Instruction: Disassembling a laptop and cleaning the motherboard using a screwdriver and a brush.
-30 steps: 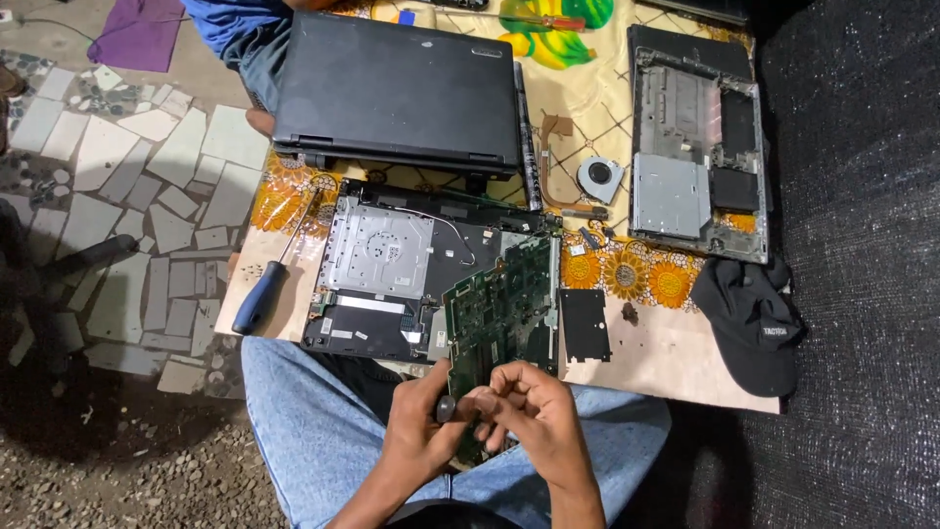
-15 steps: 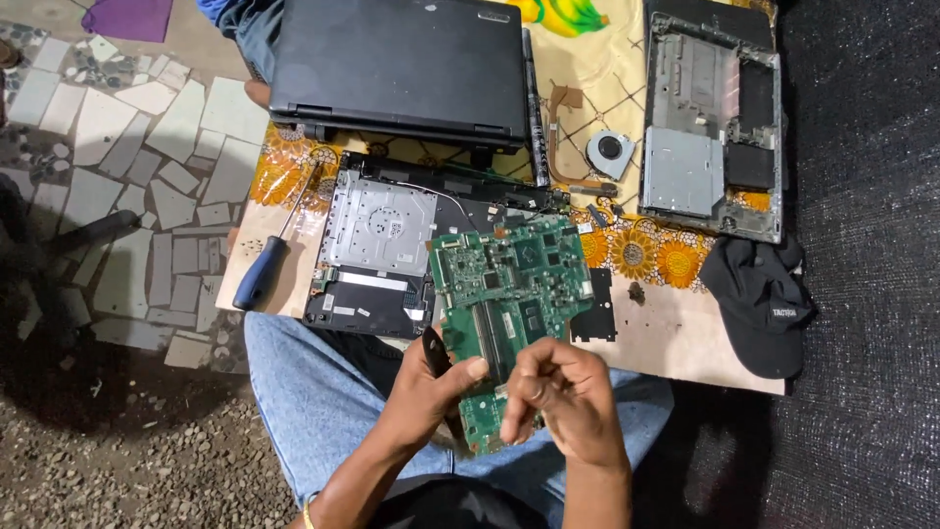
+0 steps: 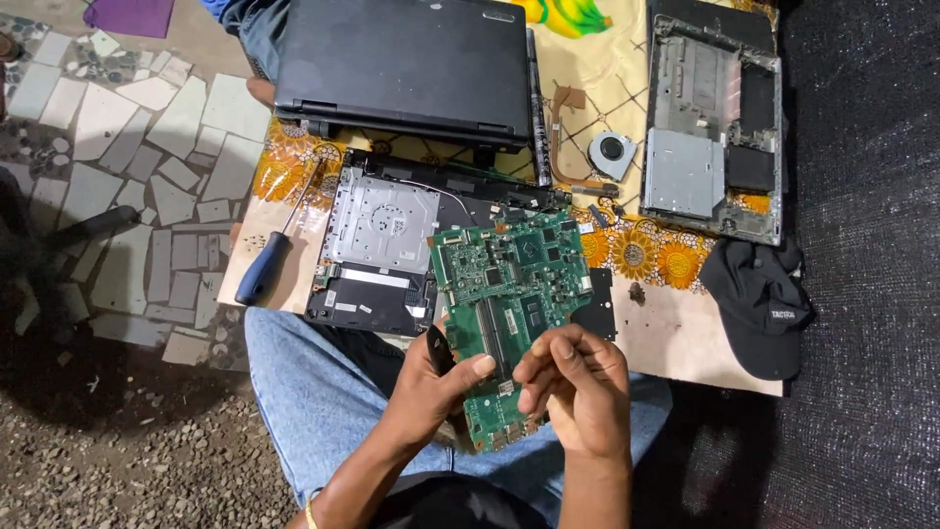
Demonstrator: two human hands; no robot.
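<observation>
Head view, single entry; places given relative to the green circuit board (image 3: 509,294).

- Green circuit board — held tilted above the person's lap, its upper end over the near edge of the surface (image 3: 685,338), its lower end over blue jeans.
- Left hand (image 3: 436,377) — at the board's lower left edge; fingers closed on the board, thumb across its face.
- Right hand (image 3: 578,377) — at the board's lower right; fingers curled and pinched together against the board, possibly on a small part, though the view is too coarse to tell.
- Opened laptop base (image 3: 377,250) — just left of the board, on the surface, silver drive plate showing.
- Closed black laptop (image 3: 401,64) — above the board, further back on the surface.
- Blue-handled screwdriver (image 3: 264,264) — well left of the board, beside the opened base.
- Small round fan (image 3: 612,155) — above and right of the board.
- Second stripped laptop chassis (image 3: 715,127) — upper right of the board.
- Black cap (image 3: 759,304) — right of the board, at the surface edge.
- Stone-mosaic floor (image 3: 127,167) — far left.
</observation>
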